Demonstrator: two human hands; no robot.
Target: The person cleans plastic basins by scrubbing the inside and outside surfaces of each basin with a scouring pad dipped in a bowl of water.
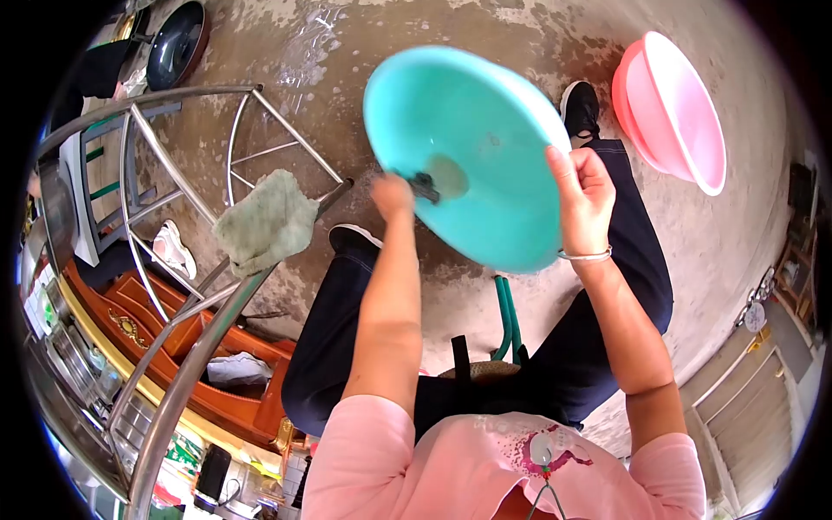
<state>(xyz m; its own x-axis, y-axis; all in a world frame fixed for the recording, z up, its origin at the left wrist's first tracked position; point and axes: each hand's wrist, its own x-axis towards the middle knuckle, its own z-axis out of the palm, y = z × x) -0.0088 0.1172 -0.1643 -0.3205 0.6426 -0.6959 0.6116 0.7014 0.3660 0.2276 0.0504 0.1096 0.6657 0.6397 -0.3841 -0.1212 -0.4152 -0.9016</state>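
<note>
A turquoise basin (pixel 503 147) is tilted in front of me, its inside facing up and toward me. My right hand (pixel 584 198) grips its right rim, thumb on the inside edge and fingers curled behind. At the basin's lower left edge is my left hand (pixel 393 196), its fingers closed and blurred; what they hold, if anything, cannot be made out. Beside those fingers, a small dark tuft (pixel 425 187) shows against the basin's inside. A pale green cloth (pixel 266 223) hangs over a metal rack (pixel 191 199) on the left.
Pink basins (pixel 672 113) stand at the upper right. A dark pan (pixel 178 45) lies at the upper left. Near the left rack are a white shoe (pixel 173 249) and an orange-brown wooden piece (pixel 156 334). Green metal legs (pixel 507 319) stand between my knees.
</note>
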